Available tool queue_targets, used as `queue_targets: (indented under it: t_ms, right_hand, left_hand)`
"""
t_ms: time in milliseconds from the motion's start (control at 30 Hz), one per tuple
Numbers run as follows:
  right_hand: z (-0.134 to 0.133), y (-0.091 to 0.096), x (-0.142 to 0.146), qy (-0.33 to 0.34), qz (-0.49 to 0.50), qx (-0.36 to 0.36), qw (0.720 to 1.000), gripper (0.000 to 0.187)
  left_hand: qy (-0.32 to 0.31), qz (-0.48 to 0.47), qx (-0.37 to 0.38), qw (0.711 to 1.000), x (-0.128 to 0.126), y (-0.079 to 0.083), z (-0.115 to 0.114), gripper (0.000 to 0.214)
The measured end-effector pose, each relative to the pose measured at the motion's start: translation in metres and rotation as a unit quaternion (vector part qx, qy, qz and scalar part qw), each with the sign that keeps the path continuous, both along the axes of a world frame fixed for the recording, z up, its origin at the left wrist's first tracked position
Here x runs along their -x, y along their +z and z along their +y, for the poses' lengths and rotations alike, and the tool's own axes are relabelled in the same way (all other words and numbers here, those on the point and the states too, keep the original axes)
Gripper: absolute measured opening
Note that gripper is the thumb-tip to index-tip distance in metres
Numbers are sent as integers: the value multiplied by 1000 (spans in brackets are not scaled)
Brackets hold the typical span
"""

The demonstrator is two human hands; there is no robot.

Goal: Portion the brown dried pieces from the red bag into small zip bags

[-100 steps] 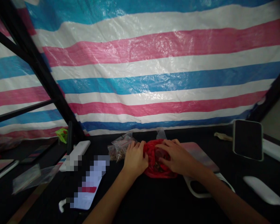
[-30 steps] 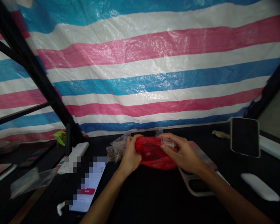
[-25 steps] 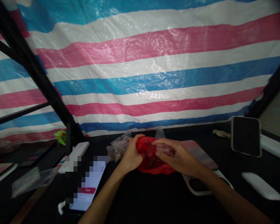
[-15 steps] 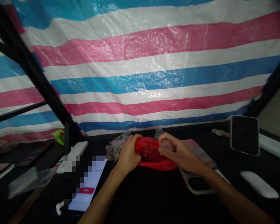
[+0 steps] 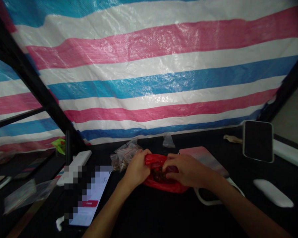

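The left hand (image 5: 137, 168) clenches the gathered side of a red plastic bag (image 5: 164, 186), which lies low at the view's six o'clock, steadying it while the right hand (image 5: 186, 170), fingers curled, presses over its dark contents (image 5: 159, 176), a clear zip bag (image 5: 120, 162) at the bag's ten o'clock.

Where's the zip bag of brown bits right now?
In the head view, the zip bag of brown bits lies on the black table top just left of the left hand, which grips the red plastic bag on its other side.
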State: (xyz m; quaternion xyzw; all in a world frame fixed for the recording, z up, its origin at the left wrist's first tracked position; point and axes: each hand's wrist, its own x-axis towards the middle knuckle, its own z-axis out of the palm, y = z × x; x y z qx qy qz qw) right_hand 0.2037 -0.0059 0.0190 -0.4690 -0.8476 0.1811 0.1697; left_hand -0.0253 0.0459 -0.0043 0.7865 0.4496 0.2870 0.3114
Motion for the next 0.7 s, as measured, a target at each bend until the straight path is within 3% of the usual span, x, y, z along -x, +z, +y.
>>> queue_targets:
  t_ms: [133,233,333,433,500,567,633,700]
  right_hand:
    - [-2,-4,2,-6,-6,6,1000,22]
    - [-6,-2,4,2,2,26,1000,24]
    - [-6,4,5,5,20,7,1000,25]
    - [2,8,1,-33,59,-78,995,13]
    - [10,7,-5,-83,75,-153,982,13]
    - [20,3,-13,-130,53,-201,970,20]
    - [29,-2,-20,-148,1,-211,966,28]
    - [37,-7,-24,-145,-57,-196,968,37]
  left_hand:
    - [-92,62,135,985,1,7,-8,7]
    - [-67,-3,175,982,-2,9,-10,11]
    - [-67,-76,206,973,-7,10,-10,29]
    - [-54,-51,122,990,-9,11,-12,31]
    - [-34,34,46,998,-9,13,-14,34]
    - [-37,127,19,991,-7,14,-16,49]
    - [-39,177,11,983,-6,13,-17,49]
    - [-24,165,-11,986,-6,11,-16,32]
